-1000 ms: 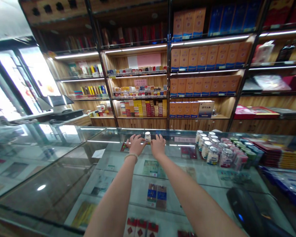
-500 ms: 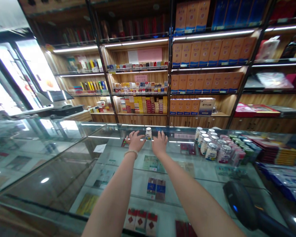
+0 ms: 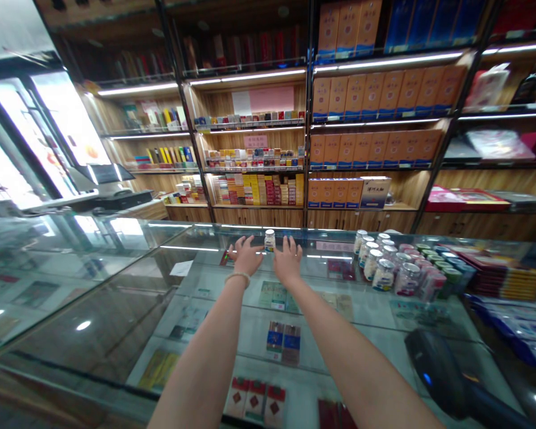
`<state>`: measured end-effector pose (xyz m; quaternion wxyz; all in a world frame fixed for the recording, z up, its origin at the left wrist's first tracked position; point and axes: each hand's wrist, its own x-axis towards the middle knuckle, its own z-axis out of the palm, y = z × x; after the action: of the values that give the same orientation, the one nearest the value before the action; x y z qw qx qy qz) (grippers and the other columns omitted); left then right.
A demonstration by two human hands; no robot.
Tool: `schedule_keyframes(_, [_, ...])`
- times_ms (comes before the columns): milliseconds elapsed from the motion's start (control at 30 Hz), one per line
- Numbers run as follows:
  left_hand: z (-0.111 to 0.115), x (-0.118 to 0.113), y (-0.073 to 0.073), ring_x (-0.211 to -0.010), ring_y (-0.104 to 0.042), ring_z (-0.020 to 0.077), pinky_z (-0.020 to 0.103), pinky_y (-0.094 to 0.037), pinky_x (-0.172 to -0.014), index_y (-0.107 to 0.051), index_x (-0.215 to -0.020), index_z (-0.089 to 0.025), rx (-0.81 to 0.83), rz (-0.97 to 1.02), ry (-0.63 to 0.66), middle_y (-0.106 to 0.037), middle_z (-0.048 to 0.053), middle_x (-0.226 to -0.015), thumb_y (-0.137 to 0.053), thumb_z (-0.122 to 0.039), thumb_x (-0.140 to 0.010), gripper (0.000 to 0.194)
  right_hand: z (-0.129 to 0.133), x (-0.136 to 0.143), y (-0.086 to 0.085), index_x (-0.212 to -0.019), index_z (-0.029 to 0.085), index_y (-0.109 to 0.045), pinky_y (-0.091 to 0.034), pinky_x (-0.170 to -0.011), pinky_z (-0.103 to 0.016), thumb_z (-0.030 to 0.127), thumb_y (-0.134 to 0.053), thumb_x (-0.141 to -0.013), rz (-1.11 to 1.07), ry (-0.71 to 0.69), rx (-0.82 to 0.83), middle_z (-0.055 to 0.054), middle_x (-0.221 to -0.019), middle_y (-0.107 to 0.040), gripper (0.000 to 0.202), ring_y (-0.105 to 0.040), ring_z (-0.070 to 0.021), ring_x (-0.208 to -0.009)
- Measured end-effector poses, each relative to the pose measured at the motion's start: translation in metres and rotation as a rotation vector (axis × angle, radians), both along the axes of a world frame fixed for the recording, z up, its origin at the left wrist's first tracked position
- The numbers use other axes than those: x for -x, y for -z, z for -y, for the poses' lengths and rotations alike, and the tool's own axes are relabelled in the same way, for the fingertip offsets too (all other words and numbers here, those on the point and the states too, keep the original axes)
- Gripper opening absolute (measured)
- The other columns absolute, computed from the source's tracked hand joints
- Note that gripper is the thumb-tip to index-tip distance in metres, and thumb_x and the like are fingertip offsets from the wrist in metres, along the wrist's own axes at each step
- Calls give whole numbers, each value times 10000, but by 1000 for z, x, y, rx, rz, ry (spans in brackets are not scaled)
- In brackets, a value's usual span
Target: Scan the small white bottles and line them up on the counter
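A small clear jar (image 3: 270, 240) with a silver lid and pale contents stands upright on the glass counter (image 3: 232, 310), near its far edge. My left hand (image 3: 246, 256) is on the jar's left side, fingers spread, with a bracelet at the wrist. On the other side my right hand (image 3: 288, 260) has its fingers apart too. Both thumbs point in toward the jar's base; whether they touch it I cannot tell. Neither hand is wrapped around the jar.
Several similar jars (image 3: 383, 274) stand to the right, beside pink and green packs. A black handheld scanner (image 3: 438, 369) lies at the front right. Cigarette packs (image 3: 283, 341) show under the glass. Behind, shelves hold orange boxes (image 3: 368, 95). A monitor (image 3: 105, 173) stands at the left.
Almost nothing differs. The fingers of both hands have shifted very slightly around the jar, which stays in its place, and the view has moved by a hair.
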<state>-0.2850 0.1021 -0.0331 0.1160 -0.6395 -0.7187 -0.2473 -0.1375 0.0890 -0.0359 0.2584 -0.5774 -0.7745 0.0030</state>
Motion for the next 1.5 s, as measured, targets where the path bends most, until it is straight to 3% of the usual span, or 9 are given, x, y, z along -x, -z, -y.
schedule_keyframes(367, [-2, 1, 4, -1459, -284, 370, 681, -155, -1148, -754, -1113, -440, 14, -23, -14, -489, 27, -1533, -588, -261, -819, 381, -3, 0, 0, -1366, 298, -602, -139, -1167, -554, 291, -522, -945, -45, 20, 70, -131, -1653, -262, 429, -147, -320, -1529])
schedule_keyframes(533, [1, -1, 1, -1466, -271, 362, 661, -172, -1159, -737, -1168, -399, 6, -18, -37, -448, 53, -1556, -599, -326, -846, 358, -2, -1, -1, -1365, 317, -603, -141, -1165, -557, 307, -518, -949, -85, 39, 78, -119, -1645, -287, 425, -167, -317, -1523])
schedule_keyframes(767, [6, -6, -5, -1483, -252, 354, 636, -211, -1162, -520, -1447, -337, -50, -2, -94, -334, 137, -1612, -531, -516, -921, 556, -4, 1, 0, -1523, 309, -414, -136, -1172, -577, 411, -471, -983, -151, 101, 32, -145, -1657, -239, 552, -166, -324, -1524])
schedule_keyframes(900, [5, -7, -5, -1487, -255, 353, 631, -217, -1166, -414, -1520, -312, -77, 8, -104, -315, 159, -1615, -489, -520, -946, 615, -3, 2, -2, -1568, 320, -312, -130, -1173, -592, 440, -450, -994, -176, 108, 25, -151, -1665, -211, 602, -150, -329, -1534])
schedule_keyframes(1033, [5, -9, -7, -1471, -289, 338, 607, -209, -1181, -416, -1520, -296, -163, -17, -93, -353, 161, -1590, -484, -496, -953, 605, 0, 4, -7, -1585, 334, -255, -155, -1173, -588, 444, -416, -1009, -206, 115, 27, -149, -1666, -209, 608, -158, -318, -1536])
schedule_keyframes(1167, [7, -13, -25, -1452, -326, 330, 584, -211, -1190, -466, -1490, -242, -248, -15, -70, -391, 175, -1563, -455, -468, -966, 571, 1, 1, -17, -1583, 345, -256, -209, -1163, -563, 451, -386, -1017, -260, 128, 45, -132, -1652, -264, 590, -206, -303, -1523])
schedule_keyframes(1367, [4, -22, -76, -1475, -291, 329, 572, -196, -1205, -444, -1494, -229, -348, -6, 54, -355, 176, -1576, -443, -493, -958, 598, 6, -22, -48, -1564, 353, -305, -203, -1171, -549, 464, -399, -1011, -273, 81, -25, -110, -1652, -273, 572, -200, -294, -1524])
schedule_keyframes(1500, [10, -44, -103, -1463, -305, 315, 524, -208, -1218, -427, -1501, -202, -401, -15, 127, -365, 171, -1561, -440, -489, -957, 615, 15, -44, -67, -1558, 307, -332, -200, -1178, -542, 446, -426, -1003, -262, 73, -33, -125, -1647, -279, 580, -189, -300, -1526])
